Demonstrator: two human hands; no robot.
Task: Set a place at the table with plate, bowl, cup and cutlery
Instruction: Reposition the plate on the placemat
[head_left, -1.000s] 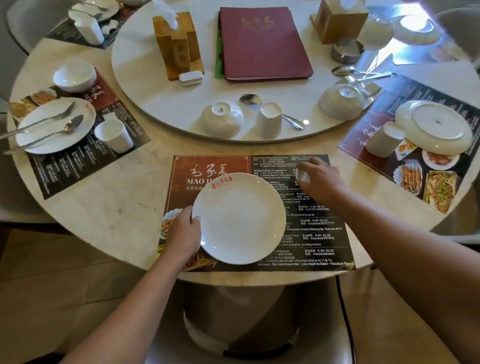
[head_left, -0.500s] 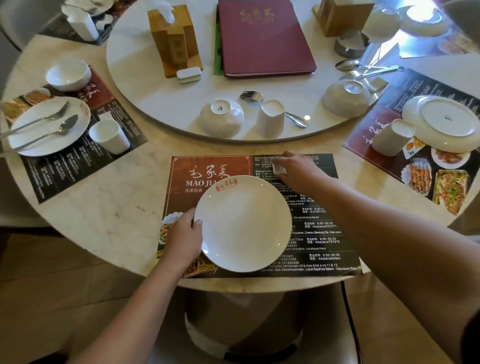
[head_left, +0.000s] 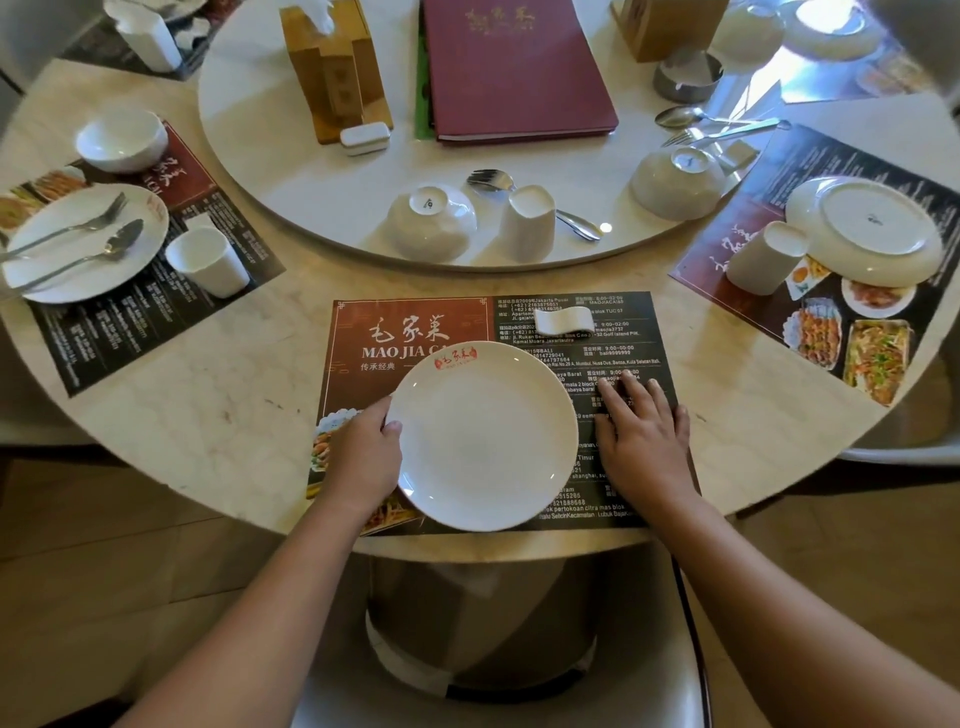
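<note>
A white plate (head_left: 485, 436) with a red logo lies on the dark paper placemat (head_left: 628, 332) at the near table edge. My left hand (head_left: 363, 452) grips the plate's left rim. Flat on the mat just right of the plate rests my right hand (head_left: 644, 441), fingers spread, holding nothing. A small white cutlery rest (head_left: 563, 318) sits on the mat beyond the plate. On the turntable (head_left: 291, 208) behind stand an upturned bowl (head_left: 431, 222), an upturned cup (head_left: 527, 223), and a fork and spoon (head_left: 491, 180) partly hidden by the cup.
A laid place setting (head_left: 85, 241) with plate, cutlery, cup and bowl is at the left. At the right lie an upturned plate (head_left: 865, 231), cup (head_left: 766, 257) and bowl (head_left: 678, 182). A red menu (head_left: 511, 67), tissue boxes and an ashtray occupy the turntable's far side.
My right hand let go of the white cutlery rest at the mat's top and drew back to lie flat beside the plate. The left hand still holds the plate's rim.
</note>
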